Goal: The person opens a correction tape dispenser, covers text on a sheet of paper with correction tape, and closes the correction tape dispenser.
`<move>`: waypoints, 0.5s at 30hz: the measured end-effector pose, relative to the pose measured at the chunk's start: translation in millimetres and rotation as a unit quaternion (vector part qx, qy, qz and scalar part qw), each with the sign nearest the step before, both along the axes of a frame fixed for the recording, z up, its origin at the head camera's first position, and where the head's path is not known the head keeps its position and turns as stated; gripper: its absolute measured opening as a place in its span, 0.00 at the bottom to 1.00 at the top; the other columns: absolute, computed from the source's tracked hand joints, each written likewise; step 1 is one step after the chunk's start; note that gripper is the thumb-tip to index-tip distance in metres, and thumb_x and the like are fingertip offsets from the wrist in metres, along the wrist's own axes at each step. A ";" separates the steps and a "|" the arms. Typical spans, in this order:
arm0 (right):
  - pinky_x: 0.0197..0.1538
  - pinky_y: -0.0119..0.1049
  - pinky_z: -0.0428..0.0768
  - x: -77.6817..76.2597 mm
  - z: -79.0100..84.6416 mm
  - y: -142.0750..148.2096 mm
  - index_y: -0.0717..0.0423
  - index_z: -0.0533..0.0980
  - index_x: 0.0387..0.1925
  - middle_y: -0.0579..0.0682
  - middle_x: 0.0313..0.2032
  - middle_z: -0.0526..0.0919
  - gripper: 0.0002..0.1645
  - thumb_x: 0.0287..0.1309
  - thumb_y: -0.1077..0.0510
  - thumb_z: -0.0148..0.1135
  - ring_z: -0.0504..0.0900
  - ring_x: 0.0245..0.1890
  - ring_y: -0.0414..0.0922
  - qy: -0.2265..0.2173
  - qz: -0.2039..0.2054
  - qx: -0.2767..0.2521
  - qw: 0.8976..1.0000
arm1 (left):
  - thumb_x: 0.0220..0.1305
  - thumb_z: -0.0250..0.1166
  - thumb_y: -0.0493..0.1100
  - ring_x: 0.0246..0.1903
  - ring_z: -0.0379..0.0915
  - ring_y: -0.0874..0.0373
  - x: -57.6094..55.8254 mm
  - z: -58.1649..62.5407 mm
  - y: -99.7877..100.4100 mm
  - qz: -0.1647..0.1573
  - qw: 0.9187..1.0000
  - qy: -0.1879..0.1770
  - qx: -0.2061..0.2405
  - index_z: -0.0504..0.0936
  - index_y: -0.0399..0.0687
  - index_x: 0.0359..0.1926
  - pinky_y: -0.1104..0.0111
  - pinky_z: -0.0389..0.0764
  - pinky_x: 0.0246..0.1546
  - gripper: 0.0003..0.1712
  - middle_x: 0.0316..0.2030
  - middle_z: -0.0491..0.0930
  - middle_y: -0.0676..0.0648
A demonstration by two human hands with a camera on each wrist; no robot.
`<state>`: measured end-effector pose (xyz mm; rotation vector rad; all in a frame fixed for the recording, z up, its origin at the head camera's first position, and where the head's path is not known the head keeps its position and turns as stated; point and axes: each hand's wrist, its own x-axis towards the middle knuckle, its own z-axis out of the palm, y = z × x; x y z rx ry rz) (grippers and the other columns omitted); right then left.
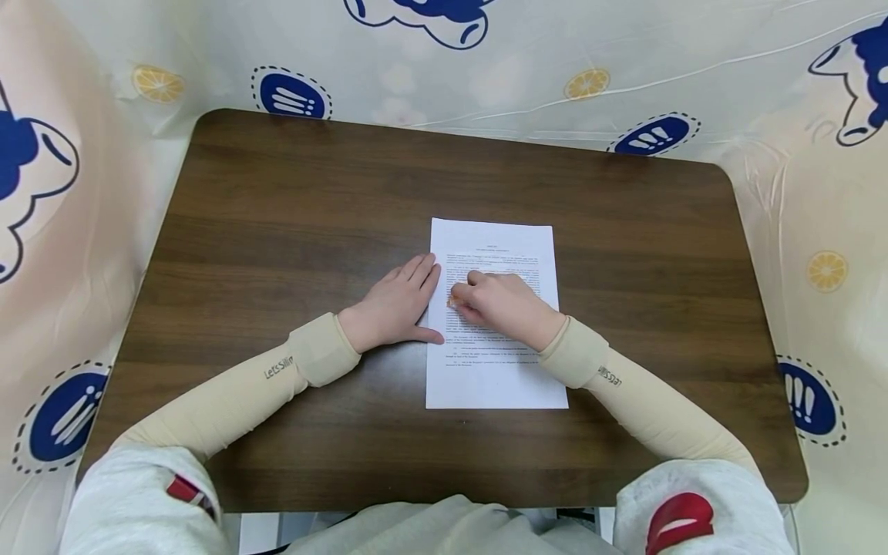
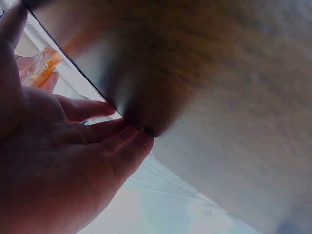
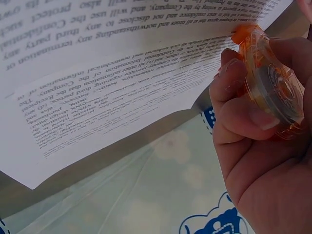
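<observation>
A printed sheet of paper (image 1: 496, 389) lies upright before me on the table, lines of text over its upper and middle part. My right hand (image 1: 512, 304) grips a see-through orange correction tape dispenser (image 3: 275, 85), its tip right at the printed lines near the left margin. In the head view the curled fingers hide most of the dispenser; the right wrist view shows its round inner reel. Flat along the paper's left edge, my left hand (image 1: 394, 306) presses with straight fingers, fingertips and thumb over the margin.
The brown wooden table (image 1: 291, 193) has rounded corners and extends around the sheet on all sides. Behind it and at both sides hangs a pale printed curtain (image 1: 499, 85) with blue figures and orange slices.
</observation>
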<state>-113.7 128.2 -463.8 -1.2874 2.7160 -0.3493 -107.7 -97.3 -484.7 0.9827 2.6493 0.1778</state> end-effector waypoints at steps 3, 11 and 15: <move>0.24 0.33 0.72 0.6 1.3 1.6 0.53 0.84 0.43 0.49 0.28 0.78 0.06 0.69 0.56 0.68 0.71 0.20 0.41 -0.007 -0.003 0.001 1.000 | 0.59 0.69 0.74 0.78 0.50 0.34 0.0 1.1 0.2 0.000 1.000 -0.002 -0.002 0.55 0.28 0.79 0.46 0.63 0.74 0.68 0.79 0.51 0.29; 0.24 0.32 0.70 0.8 1.4 8.0 0.54 0.83 0.42 0.49 0.28 0.76 0.06 0.70 0.55 0.68 0.71 0.20 0.42 -0.015 -0.011 0.004 1.000 | 0.59 0.69 0.74 0.79 0.48 0.34 -0.7 0.6 0.6 0.003 1.000 -0.010 -0.007 0.54 0.28 0.79 0.46 0.61 0.74 0.68 0.80 0.49 0.30; 0.24 0.32 0.70 1.1 1.5 12.0 0.54 0.83 0.42 0.49 0.27 0.76 0.07 0.70 0.55 0.68 0.70 0.20 0.41 -0.016 -0.015 0.001 1.000 | 0.59 0.70 0.74 0.78 0.48 0.34 -0.7 0.1 0.6 0.004 1.000 -0.011 -0.002 0.54 0.28 0.79 0.45 0.61 0.74 0.68 0.80 0.49 0.29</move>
